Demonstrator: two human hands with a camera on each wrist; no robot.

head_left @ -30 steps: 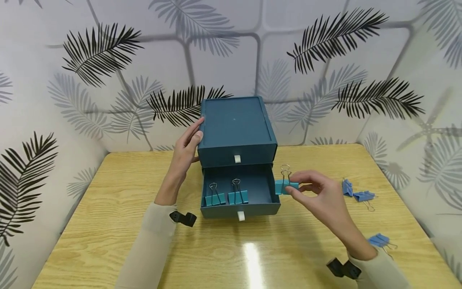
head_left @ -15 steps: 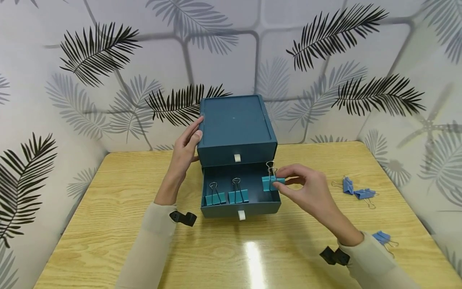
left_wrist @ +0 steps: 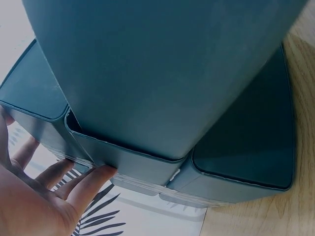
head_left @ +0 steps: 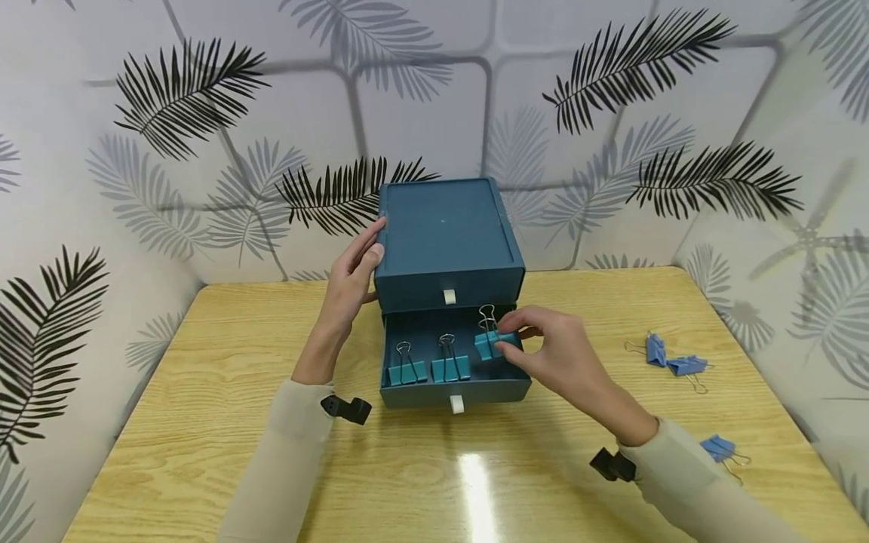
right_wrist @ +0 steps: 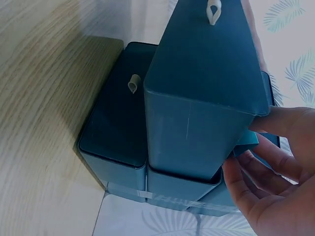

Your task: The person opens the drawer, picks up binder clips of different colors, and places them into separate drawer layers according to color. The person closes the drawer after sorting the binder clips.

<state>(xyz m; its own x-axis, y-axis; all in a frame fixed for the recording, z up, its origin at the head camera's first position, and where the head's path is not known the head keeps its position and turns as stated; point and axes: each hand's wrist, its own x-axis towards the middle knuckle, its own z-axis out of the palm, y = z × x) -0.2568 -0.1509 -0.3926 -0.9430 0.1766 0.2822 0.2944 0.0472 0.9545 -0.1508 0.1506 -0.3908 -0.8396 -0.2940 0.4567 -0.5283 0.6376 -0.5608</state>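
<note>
My right hand pinches a teal binder clip between thumb and fingers, over the right part of a pulled-out drawer. The clip is tilted, with its wire handles up. Two more teal binder clips, a left one and a middle one, stand in a row along the drawer's front wall. My left hand lies against the left side of the dark blue drawer unit, fingers fairly straight. In the right wrist view the drawer wall hides most of the held clip.
Blue binder clips lie on the right of the wooden table: one beside a second, and a third nearer, close to the right sleeve. A white pull tab sticks out from the drawer front. Leaf-patterned cloth stands behind.
My right hand has moved left with the teal binder clip, from outside the drawer's right edge to over its inside, and the clip has tilted. My left hand stays put.
</note>
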